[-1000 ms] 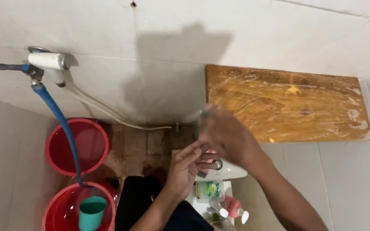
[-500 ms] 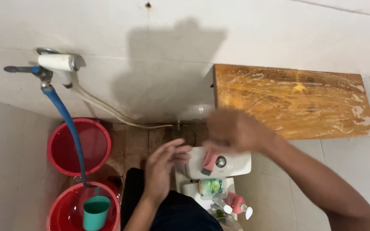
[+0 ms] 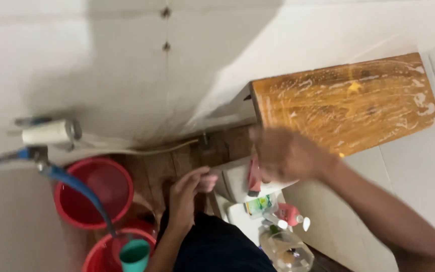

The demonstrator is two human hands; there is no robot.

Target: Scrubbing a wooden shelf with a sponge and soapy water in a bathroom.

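Right hand [image 3: 283, 153]: closed around a pink sponge [image 3: 254, 177], pressed on the white cistern [image 3: 235, 184] beneath. Left hand [image 3: 187, 194]: open, empty, just left of it. Red bucket [image 3: 94, 194] farther left.

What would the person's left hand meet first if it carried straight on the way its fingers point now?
The left hand points its fingers right, toward the white toilet tank. That tank's near side looks like the first thing in line, just past the fingertips, though blur and the single view leave the depth uncertain.
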